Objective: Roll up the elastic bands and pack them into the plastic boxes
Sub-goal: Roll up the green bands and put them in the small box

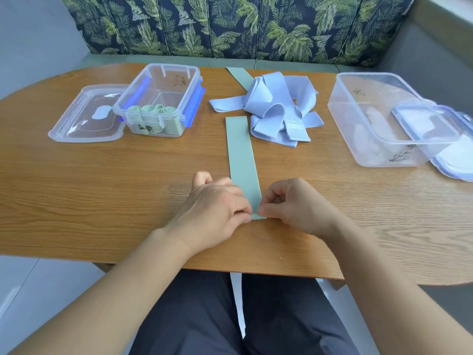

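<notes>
A flat green elastic band [240, 152] lies lengthwise on the wooden table [102, 188], running away from me. My left hand [215, 206] and my right hand [294, 203] both pinch its near end between fingertips and thumbs. Beyond it sits a loose heap of light blue bands [276, 108], and another green band [239, 76] pokes out from under that heap. A small clear box with blue clips [160, 98] at the left holds three rolled green bands [151, 110]. A larger clear box [378, 119] stands at the right with nothing in it.
The small box's lid [87, 116] lies flat to its left. The big box's lid [450, 144] leans under its right side, near the table's edge. A leaf-patterned cushion [230, 24] backs the bench behind the table. My lap is below the near edge.
</notes>
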The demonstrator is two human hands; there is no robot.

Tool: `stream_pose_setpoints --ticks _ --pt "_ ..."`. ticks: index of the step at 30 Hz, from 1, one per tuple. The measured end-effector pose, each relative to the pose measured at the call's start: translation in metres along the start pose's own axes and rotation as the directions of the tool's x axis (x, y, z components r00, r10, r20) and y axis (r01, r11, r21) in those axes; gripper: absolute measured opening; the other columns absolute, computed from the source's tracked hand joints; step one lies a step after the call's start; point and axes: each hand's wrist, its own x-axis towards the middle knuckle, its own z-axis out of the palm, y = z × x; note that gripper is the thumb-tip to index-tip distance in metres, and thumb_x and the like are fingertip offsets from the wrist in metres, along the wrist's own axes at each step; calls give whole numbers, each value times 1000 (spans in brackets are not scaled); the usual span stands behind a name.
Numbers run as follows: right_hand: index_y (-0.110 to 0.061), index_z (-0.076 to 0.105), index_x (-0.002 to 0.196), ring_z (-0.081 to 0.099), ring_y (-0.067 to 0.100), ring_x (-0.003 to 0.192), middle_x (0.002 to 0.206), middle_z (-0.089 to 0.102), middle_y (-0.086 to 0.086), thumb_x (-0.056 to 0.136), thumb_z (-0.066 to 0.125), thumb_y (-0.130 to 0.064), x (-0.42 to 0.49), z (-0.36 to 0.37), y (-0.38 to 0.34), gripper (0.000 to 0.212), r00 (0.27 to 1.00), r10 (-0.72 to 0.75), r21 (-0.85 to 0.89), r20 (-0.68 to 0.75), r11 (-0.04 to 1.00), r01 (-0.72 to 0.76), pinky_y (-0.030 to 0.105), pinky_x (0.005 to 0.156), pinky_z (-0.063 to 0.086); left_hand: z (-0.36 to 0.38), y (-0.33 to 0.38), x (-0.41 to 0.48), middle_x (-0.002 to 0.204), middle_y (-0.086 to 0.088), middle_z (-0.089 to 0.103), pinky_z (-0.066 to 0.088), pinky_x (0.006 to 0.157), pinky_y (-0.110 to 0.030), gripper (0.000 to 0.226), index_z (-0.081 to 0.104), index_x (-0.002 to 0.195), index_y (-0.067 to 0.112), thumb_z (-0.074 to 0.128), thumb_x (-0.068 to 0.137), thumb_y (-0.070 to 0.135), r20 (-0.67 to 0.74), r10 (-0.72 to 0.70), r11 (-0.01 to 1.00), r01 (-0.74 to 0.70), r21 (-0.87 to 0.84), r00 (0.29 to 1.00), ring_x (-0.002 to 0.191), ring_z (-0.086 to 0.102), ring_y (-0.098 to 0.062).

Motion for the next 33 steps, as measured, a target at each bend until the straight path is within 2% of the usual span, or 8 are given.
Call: stream_pose_setpoints --ticks 3,5,8,13,19,23,28,33 --pt "-17 69 76 50 1 64 73 58 -11 77 73 -9 -13 12 15 9 942 -230 -84 -244 973 216 12 62 38 2 -4 1 76 16 63 18 82 -34 19 73 81 30 60 86 43 10 -6 999 6 -54 1000 84 48 -3" --pt "-18 71 82 49 4 74 81 59 -9 77 72 -12 -18 23 22 8 860 -433 -288 -270 889 356 14 68 39 3 -7 2 75 16 63 20 84 -36 24 73 81 31 55 84 46 8 -8 997 8 -71 1000 84 49 -4" --pt "-19 72 86 47 13 77 83 58 -7 82 62 -23 -19 34 26 12 791 -559 -444 -248 791 421 19 70 40 6 -10 1 74 17 63 21 85 -37 27 74 83 33 52 83 50 3 3 997 -3 -83 1000 83 50 -4" --pt "-16 72 82 51 21 70 77 59 -3 89 46 -28 -13 31 22 30 762 -619 -570 -188 701 429 33 61 48 7 -10 -4 71 21 61 20 86 -31 26 70 78 32 56 82 53 -109 -2 998 -5 -63 994 79 51 0" --pt "-16 70 74 47 19 65 70 52 -3 90 41 -26 -7 31 19 34 770 -620 -657 -153 646 389 36 54 47 7 -13 -8 84 18 56 19 86 -31 15 73 86 34 61 81 43 -94 -4 997 -4 -78 996 85 50 -2" --pt "-14 66 67 43 20 64 70 49 -1 84 55 -13 -3 31 16 21 740 -652 -737 -166 580 346 33 51 42 7 -17 -1 83 16 57 18 85 -30 19 74 86 32 58 84 42 -77 -34 995 27 -94 996 84 48 -3" --pt "-16 68 82 49 21 71 78 55 -2 87 57 -12 -11 39 18 12 713 -683 -742 -159 559 370 32 59 39 11 -21 -1 85 18 57 18 84 -30 16 72 79 31 61 83 41 -98 -14 995 4 -100 995 84 49 -2" --pt "-17 68 79 49 21 73 78 57 -3 86 60 -13 -6 36 20 11 724 -677 -729 -137 563 389 34 60 41 11 -23 -2 103 22 60 16 93 -29 16 72 89 36 62 79 43 -108 -57 990 42 -134 993 103 51 2"
